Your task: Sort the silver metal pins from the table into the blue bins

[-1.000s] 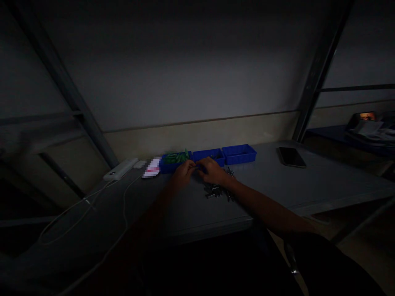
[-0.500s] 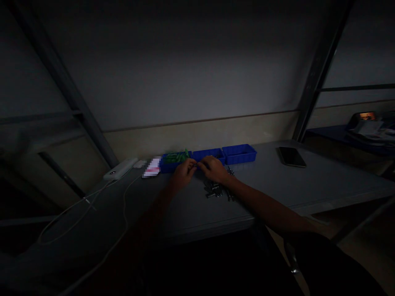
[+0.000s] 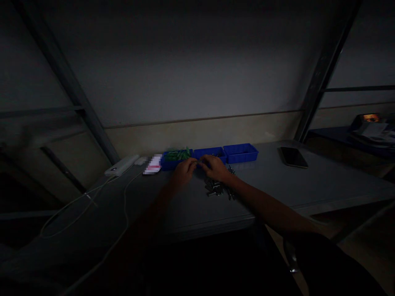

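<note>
My left hand (image 3: 184,171) and my right hand (image 3: 215,167) meet fingertip to fingertip just in front of the blue bins. Both are closed in a pinch on something small that the dim light and the fingers hide. Behind my left hand, the left blue bin (image 3: 168,165) holds several green pieces (image 3: 178,155). The middle blue bin (image 3: 210,151), partly covered by my right hand, has small dark pieces inside. A loose pile of metal, bolt-like parts (image 3: 215,189) lies on the table below my right hand and wrist.
A third blue bin (image 3: 240,154) stands at the right of the row. The grey table (image 3: 262,185) also carries a dark phone (image 3: 293,157) at right, a blurred-out item (image 3: 153,164), and a white power strip (image 3: 122,165) with a cable (image 3: 125,205) at left.
Both hands stay together in nearly the same place, with a slight shift in the fingers. The whole view has moved a little; the bins and pile look unchanged.
</note>
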